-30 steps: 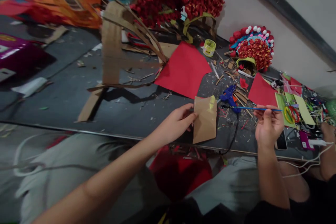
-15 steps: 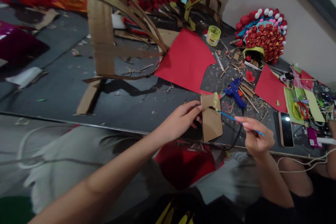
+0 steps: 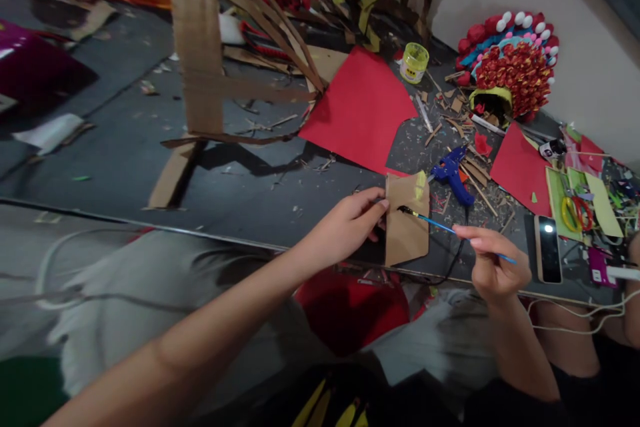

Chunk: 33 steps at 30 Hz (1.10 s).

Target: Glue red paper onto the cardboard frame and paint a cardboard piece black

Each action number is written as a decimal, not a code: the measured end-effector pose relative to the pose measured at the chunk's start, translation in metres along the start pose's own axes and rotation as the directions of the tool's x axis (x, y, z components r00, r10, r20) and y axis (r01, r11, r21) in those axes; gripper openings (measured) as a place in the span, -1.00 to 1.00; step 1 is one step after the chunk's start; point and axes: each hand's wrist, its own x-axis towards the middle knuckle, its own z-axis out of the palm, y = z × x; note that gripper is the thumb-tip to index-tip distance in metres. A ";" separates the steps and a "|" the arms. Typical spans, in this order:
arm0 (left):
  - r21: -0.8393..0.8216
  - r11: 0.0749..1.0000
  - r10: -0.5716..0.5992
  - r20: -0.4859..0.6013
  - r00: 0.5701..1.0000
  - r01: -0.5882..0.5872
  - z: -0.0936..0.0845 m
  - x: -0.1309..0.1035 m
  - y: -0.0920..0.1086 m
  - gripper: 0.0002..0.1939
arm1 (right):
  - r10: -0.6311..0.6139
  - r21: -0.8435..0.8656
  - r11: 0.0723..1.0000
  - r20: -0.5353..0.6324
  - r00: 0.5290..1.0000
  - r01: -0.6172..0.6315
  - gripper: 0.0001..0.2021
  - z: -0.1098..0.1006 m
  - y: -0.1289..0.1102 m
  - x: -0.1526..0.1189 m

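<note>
My right hand [image 3: 496,261] is closed around a thin blue paintbrush [image 3: 437,223]. Its dark bristles lie over a piece of brown cardboard [image 3: 407,237] near the table's front edge. A yellow paint smear marks the cardboard's upper right part. My left hand [image 3: 356,221] grips the cardboard's left edge, thumb on top and the other fingers partly hidden at the side. Just beyond the cardboard lies a blue hot glue gun [image 3: 453,175]. A red paper sheet [image 3: 357,113] is spread behind it, and an open jar of yellow paint [image 3: 414,63] stands farther back.
A cardboard strip frame [image 3: 203,67] stands at the left. A red flowered headpiece [image 3: 515,73] rests by the wall amid cardboard scraps. To the right are a phone [image 3: 549,250], scissors [image 3: 575,213] and a second red sheet [image 3: 521,163]. Part of another person shows at the right edge.
The brush tip appears slightly farther left on the cardboard, and my right hand has shifted a little right and down. The view has also moved slightly. Both hands keep their holds.
</note>
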 end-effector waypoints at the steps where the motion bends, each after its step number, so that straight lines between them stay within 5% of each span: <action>1: -0.001 1.000 0.001 0.002 1.000 -0.001 0.000 0.000 0.000 -0.68 | 0.006 -0.004 1.000 -0.005 1.000 -0.006 -0.75 -0.001 0.001 0.000; 18: -0.006 1.000 0.009 -0.043 0.999 -0.009 -0.003 -0.001 0.002 -0.68 | -0.086 0.135 0.988 0.055 0.995 0.078 -0.72 0.000 -0.008 0.000; 27: 0.002 0.999 0.049 -0.056 0.997 -0.049 -0.004 -0.002 0.002 -0.70 | -0.030 0.032 0.999 -0.126 0.992 0.034 -0.81 -0.002 0.004 0.005; 33: 0.021 0.998 0.060 -0.018 0.998 -0.059 -0.002 -0.005 0.005 -0.74 | -0.047 -0.029 0.999 -0.148 0.988 0.043 -0.84 -0.001 0.008 0.005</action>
